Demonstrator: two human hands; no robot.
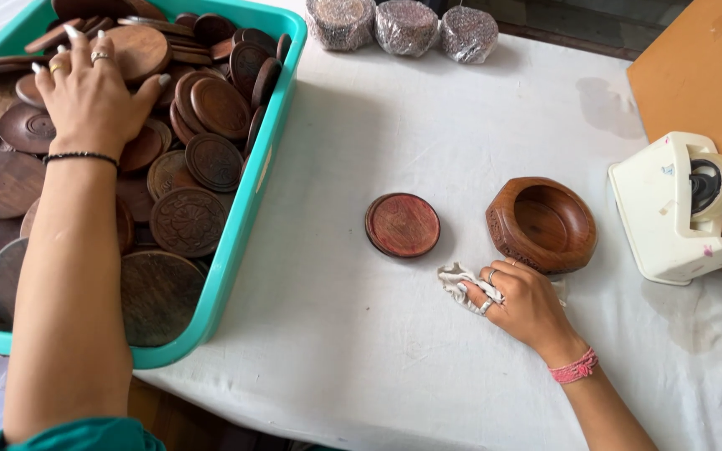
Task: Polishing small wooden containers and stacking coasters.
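Left hand point(89, 88) lies flat on heaped wooden lids point(185, 159); right hand point(521, 302) grips a cloth point(460, 282). Risk: disturbed lids sliding, clattering.

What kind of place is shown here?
Probably a small handicraft workshop: a teal bin full of carved wooden lids, a wooden bowl, and a polishing rag in the right hand.

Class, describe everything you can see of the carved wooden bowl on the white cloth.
The wooden bowl is reddish-brown, polished, with thick faceted walls carved on the outside and a smooth, round, empty hollow. It stands upright on the white tablecloth, apart from the round lid on one side. The right hand, holding a rag, is against its near edge.
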